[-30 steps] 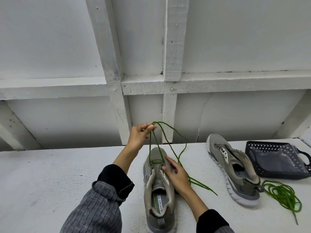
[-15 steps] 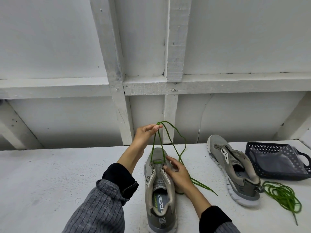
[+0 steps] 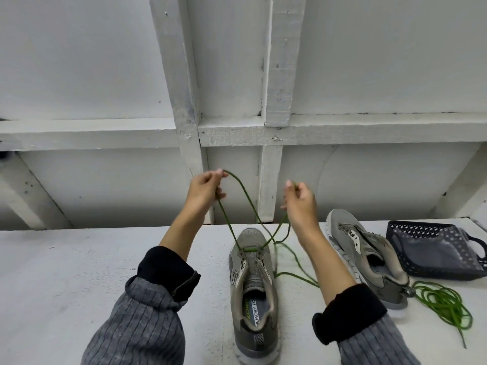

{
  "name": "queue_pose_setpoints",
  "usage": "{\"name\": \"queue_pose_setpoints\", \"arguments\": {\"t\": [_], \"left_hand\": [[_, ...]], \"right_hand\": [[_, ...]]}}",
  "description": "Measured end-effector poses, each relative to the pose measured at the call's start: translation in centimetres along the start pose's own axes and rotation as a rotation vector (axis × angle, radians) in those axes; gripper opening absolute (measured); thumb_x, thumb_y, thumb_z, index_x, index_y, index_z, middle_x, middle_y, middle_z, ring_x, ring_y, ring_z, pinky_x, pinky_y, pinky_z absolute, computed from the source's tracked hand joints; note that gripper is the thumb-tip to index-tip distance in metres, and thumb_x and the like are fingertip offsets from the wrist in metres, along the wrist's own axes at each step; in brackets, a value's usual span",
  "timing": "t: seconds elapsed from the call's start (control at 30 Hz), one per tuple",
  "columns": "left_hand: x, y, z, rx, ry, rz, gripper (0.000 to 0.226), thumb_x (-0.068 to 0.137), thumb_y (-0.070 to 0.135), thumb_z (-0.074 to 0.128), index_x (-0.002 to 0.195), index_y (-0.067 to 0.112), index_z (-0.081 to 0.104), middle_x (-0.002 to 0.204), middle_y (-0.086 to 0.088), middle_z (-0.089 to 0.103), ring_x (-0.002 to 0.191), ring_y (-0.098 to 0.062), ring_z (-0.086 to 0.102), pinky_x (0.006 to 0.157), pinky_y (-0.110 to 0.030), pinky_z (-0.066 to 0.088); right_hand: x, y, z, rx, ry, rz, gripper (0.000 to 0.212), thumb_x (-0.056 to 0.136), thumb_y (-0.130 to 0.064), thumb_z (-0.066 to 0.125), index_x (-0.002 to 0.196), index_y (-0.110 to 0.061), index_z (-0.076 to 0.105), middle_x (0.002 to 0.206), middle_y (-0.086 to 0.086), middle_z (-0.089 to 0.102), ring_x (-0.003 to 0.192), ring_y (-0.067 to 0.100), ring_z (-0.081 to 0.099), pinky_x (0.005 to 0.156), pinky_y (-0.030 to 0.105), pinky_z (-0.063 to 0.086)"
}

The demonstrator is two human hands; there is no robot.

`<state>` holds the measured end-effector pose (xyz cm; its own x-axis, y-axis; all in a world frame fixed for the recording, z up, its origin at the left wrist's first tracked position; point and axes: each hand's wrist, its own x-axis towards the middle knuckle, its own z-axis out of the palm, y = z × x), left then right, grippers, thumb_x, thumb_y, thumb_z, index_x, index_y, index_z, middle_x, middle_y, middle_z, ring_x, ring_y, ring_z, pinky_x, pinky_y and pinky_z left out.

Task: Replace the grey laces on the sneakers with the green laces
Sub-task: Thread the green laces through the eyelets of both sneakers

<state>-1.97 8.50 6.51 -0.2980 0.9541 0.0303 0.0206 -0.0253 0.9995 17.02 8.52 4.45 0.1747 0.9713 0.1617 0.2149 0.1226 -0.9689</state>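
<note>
Basket: dark perforated plastic basket (image 3: 411, 234) with a handle, well to the right of my right hand (image 3: 300, 200); grey stuff lies inside, too blurred for me to tell what.
Near sneaker (image 3: 251, 291): grey mesh with a pale sole, below and between my two hands; its long axis runs away from me, toe toward the white wall, heel at my sleeves.
Green lace (image 3: 243, 196): thin round cord, threaded across the lowest eyelets near the toe; two strands rise from there and cross.
Left hand (image 3: 205, 189): fingers curled, pinching one strand up high.
Right hand: fingers curled round the other strand, whose loose tail drops to the tabletop under my forearm.
Second sneaker (image 3: 366, 256): unlaced, right of my right wrist, toe angled away and leftward.
Spare green lace (image 3: 445, 304): loose coil beside that sneaker's heel.
</note>
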Motion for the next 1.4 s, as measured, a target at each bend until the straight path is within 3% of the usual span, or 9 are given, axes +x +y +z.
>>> {"name": "queue_pose_setpoints", "arguments": {"t": [0.33,0.47,0.6,0.73,0.93,1.03,1.1,1.23,1.4], "left_hand": [[-3.9,-0.8,-1.8,0.498,-0.031,0.243,0.020,0.096,0.038,0.056,0.090,0.026,0.072,0.077,-0.005,0.065,0.065,-0.007,0.049,0.057,-0.015,0.035],[-5.5,-2.5,-1.5,0.553,-0.165,0.275,0.021,0.095,0.038,0.058,0.090,0.026,0.073,0.088,-0.022,0.067,0.072,-0.016,0.048,0.065,-0.027,0.037],[-7.0,-3.9,-0.7,0.600,-0.206,0.259,0.018,0.091,0.056,0.053,0.082,0.046,0.066,0.084,0.005,0.062,0.095,-0.023,0.049,0.092,-0.045,0.043],[-8.1,-5.0,-0.9,0.635,-0.222,0.198,0.022,0.091,0.057,0.050,0.079,0.045,0.064,0.092,0.014,0.054,0.104,-0.012,0.039,0.097,-0.043,0.031],[-6.9,-6.0,-2.3,-0.190,0.133,-0.008,0.031,0.101,0.034,0.046,0.075,0.023,0.060,0.089,0.008,0.068,0.090,-0.005,0.063,0.082,-0.030,0.042],[-5.7,-6.2,-3.5,-0.864,0.178,-0.192,0.033,0.103,0.030,0.043,0.074,0.017,0.051,0.087,0.001,0.072,0.086,-0.015,0.070,0.081,-0.030,0.054],[-4.9,-6.7,-4.1,-0.953,0.252,-0.209,0.031,0.103,0.028,0.045,0.075,0.016,0.048,0.068,0.003,0.062,0.064,-0.010,0.061,0.063,-0.026,0.054],[-4.3,-9.2,-4.2,0.078,0.382,-0.095,0.022,0.100,0.034,0.048,0.086,0.019,0.048,0.069,0.005,0.048,0.059,-0.009,0.044,0.061,-0.028,0.039],[-5.7,-11.7,-2.2,0.916,0.009,0.146,0.041,0.095,0.032,0.057,0.134,0.034,0.046,0.136,0.005,0.044,0.123,-0.024,0.034,0.098,-0.043,0.029]], "right_hand": [[-2.0,4.3,-4.1,-0.518,0.319,0.088,0.014,0.098,-0.017,0.047,0.097,-0.008,0.058,0.103,0.015,0.063,0.088,0.030,0.053,0.068,0.034,0.037],[-3.8,5.9,-3.9,-0.827,0.070,0.077,0.041,0.090,-0.010,0.057,0.129,-0.017,0.051,0.141,0.010,0.039,0.131,0.031,0.026,0.102,0.043,0.026],[-4.4,5.5,-1.3,-0.472,-0.298,-0.074,0.061,0.091,-0.014,0.060,0.145,-0.031,0.035,0.155,-0.002,0.027,0.143,0.019,0.012,0.113,0.049,0.017],[-4.5,6.4,0.8,-0.331,-0.457,-0.109,0.020,0.093,-0.025,0.061,0.111,-0.032,0.057,0.149,-0.003,0.038,0.143,0.015,0.019,0.117,0.042,0.017],[-4.3,5.7,-1.5,0.242,-0.494,0.080,0.026,0.102,-0.016,0.042,0.079,-0.011,0.054,0.090,0.002,0.069,0.089,0.013,0.061,0.093,0.020,0.044],[-3.5,5.0,-3.4,0.582,-0.391,0.192,0.027,0.102,-0.014,0.039,0.077,-0.008,0.048,0.057,-0.003,0.044,0.052,0.012,0.043,0.074,0.030,0.045],[-2.8,5.3,-4.2,0.485,-0.318,0.211,0.025,0.101,-0.017,0.044,0.080,-0.007,0.053,0.054,-0.008,0.038,0.049,0.007,0.032,0.061,0.027,0.035],[-2.2,7.1,-4.4,0.064,-0.217,0.134,0.015,0.096,-0.021,0.057,0.085,-0.012,0.062,0.058,-0.012,0.048,0.054,0.006,0.037,0.056,0.023,0.034],[-3.2,7.9,-2.5,-0.082,-0.302,0.027,0.010,0.094,-0.022,0.059,0.085,-0.017,0.060,0.080,-0.010,0.059,0.075,0.000,0.052,0.074,0.020,0.043]]}}
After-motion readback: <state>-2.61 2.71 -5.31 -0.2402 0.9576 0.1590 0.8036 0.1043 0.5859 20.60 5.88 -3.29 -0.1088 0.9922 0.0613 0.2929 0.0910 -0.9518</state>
